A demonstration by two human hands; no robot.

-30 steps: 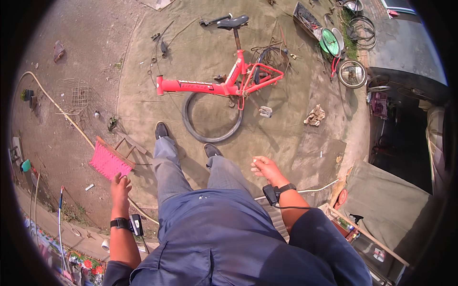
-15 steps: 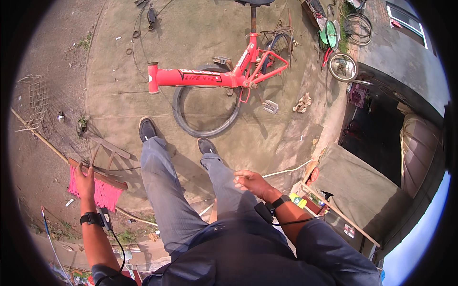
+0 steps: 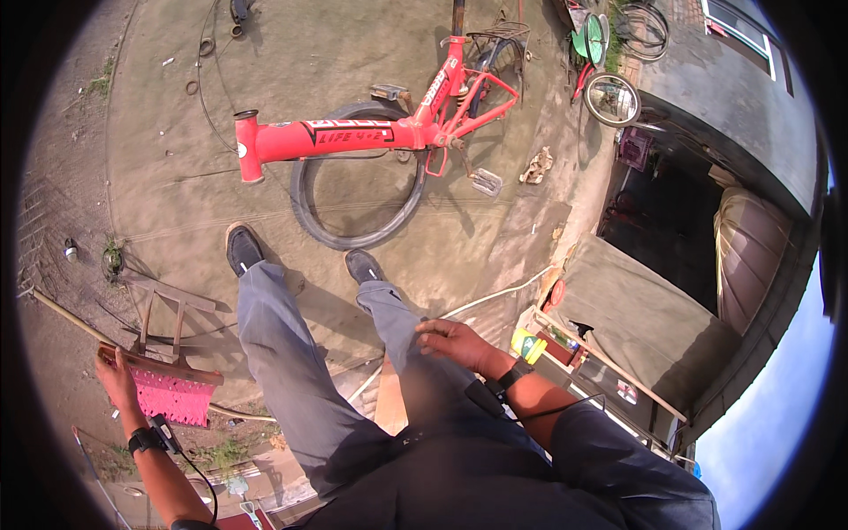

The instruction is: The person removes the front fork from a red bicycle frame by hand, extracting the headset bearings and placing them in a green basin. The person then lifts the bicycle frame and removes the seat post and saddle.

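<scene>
At the left, my left hand (image 3: 115, 380) is closed round the wooden top bar of a small stool (image 3: 190, 373) with a pink woven seat; its wooden legs slant away beyond the bar. Over my right thigh, my right hand (image 3: 452, 343) hangs with its fingers curled together, and nothing shows in them. A red bicycle frame (image 3: 331, 140) with pedals stands ahead of my feet, its front end without a fork or handlebar. Beside and partly behind the frame is a loose-looking wheel with a black tyre (image 3: 358, 240).
A small wheel (image 3: 612, 99) and several tyres (image 3: 643, 31) are at the far right by a wall. A dark doorway with a pale curtain (image 3: 751, 256) is on the right. Near my right arm is a yellow container (image 3: 528, 345). A pale hose (image 3: 495, 296) crosses the ground.
My left hand and the stool have shifted left and lower in view. My view has moved, so the bicycle sits further left. My right hand remains over my thigh.
</scene>
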